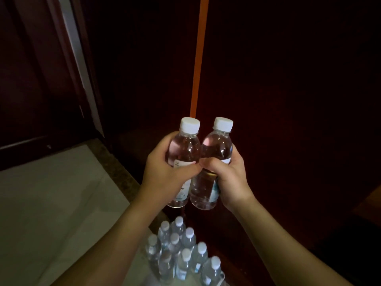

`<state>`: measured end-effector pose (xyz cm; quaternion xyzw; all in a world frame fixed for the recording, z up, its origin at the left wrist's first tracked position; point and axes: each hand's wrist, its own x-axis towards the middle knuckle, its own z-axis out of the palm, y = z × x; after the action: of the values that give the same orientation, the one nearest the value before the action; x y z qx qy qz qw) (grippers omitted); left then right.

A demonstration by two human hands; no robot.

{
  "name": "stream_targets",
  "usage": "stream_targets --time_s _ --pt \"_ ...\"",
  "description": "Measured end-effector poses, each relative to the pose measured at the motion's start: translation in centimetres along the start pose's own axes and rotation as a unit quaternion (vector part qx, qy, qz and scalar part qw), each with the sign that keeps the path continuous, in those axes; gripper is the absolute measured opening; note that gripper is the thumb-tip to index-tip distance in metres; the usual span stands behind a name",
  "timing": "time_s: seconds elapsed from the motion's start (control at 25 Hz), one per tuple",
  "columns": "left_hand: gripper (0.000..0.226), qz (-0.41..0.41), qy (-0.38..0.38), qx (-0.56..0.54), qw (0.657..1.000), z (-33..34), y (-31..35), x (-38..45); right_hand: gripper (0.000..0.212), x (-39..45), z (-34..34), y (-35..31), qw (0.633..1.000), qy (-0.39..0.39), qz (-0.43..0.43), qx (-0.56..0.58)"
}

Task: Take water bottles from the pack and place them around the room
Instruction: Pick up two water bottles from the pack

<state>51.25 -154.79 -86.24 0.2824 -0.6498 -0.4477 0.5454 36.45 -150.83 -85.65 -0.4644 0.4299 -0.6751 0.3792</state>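
I hold two clear water bottles with white caps upright, side by side and touching, in front of me. My left hand (165, 170) is wrapped around the left bottle (185, 145). Around the middle of the right bottle (216, 147) my right hand (228, 178) is closed. Both bottles show a white label, partly hidden by my fingers. Below them, near the bottom edge, the pack (181, 254) of several more capped bottles stands on the floor.
Pale floor tiles (51, 203) with a speckled stone border (115, 170) lie to the left. Dark wooden panels fill the view ahead, with a lit orange gap (199, 58) running up between them. A door frame (80, 65) slants at the upper left.
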Motion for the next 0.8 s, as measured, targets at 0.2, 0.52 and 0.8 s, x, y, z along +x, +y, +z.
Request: stream_targets --time_s 0.2,0.52,0.8 --pt "0.054 -0.001 0.001 -0.018 1.000 -1.2 15.3 7.8 0.030 5.0 4.7 -16.0 1.000 -0.006 0.007 -0.008" --pt "0.050 0.027 0.024 -0.031 0.999 -3.8 50.0 24.1 0.052 15.6 14.6 -51.8 0.999 -0.045 -0.024 -0.015" --pt "0.044 0.113 0.043 0.000 0.993 -5.4 77.4 33.7 0.030 20.5 22.9 -78.9 0.991 -0.019 -0.129 -0.004"
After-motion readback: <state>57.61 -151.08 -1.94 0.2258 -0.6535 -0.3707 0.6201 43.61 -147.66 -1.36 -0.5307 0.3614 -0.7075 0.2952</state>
